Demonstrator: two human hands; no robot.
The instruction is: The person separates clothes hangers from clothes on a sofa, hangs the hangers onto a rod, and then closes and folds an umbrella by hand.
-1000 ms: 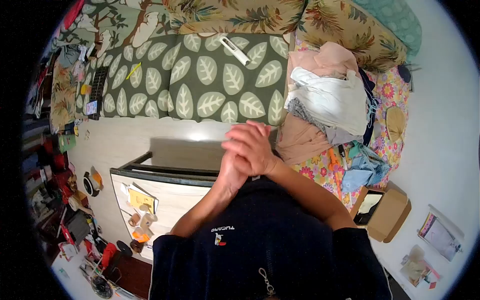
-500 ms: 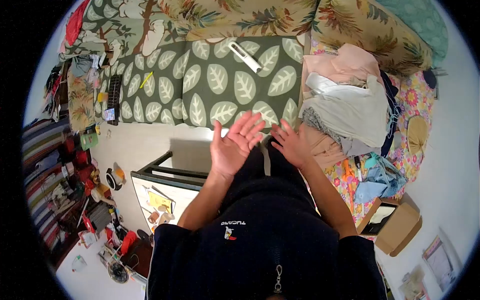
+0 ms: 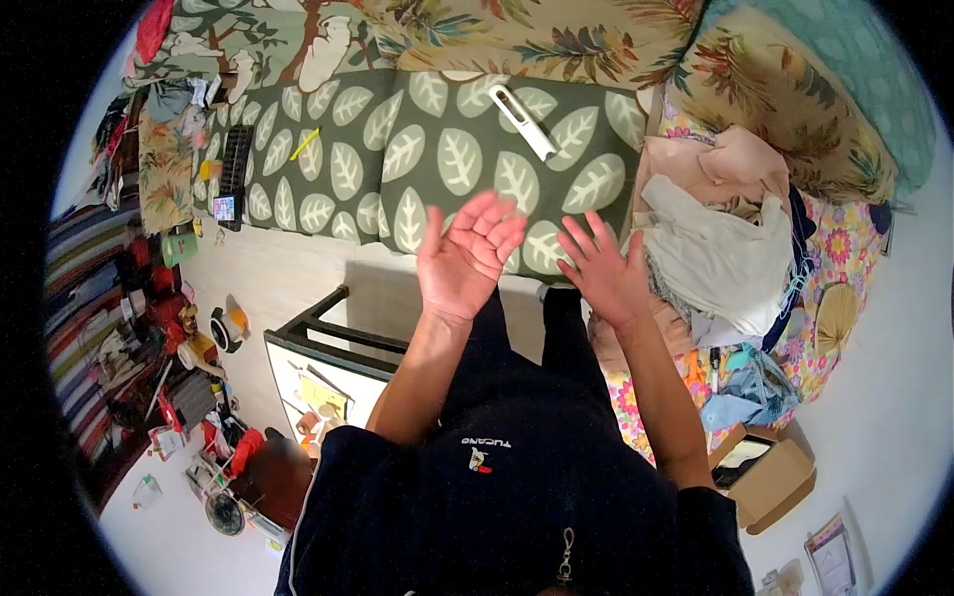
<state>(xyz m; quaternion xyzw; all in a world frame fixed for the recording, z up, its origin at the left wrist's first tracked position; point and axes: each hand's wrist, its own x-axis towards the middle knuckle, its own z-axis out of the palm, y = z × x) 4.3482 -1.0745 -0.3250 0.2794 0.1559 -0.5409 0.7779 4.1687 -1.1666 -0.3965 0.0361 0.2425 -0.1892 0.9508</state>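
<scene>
My left hand (image 3: 467,260) is held up palm-up, its fingers apart and slightly bent, holding nothing. To its right, my right hand (image 3: 606,270) has its fingers spread and is also bare. The hands do not touch each other. Beyond them lies a green leaf-patterned cover (image 3: 459,159) with a long white object (image 3: 523,123) on it. The pile of clothes (image 3: 715,238) is nearest to my right hand, on its right side.
A black-framed table (image 3: 338,343) stands at the left, with papers on it. A thin yellow item (image 3: 305,144) and a dark rack (image 3: 234,164) lie on the cover. At the lower right are an open cardboard box (image 3: 775,482), blue cloth (image 3: 760,387) and a fan-shaped item (image 3: 835,316).
My right hand has moved up and right, away from my left hand, and its fingers point more upward. The view has shifted, and my legs are further apart.
</scene>
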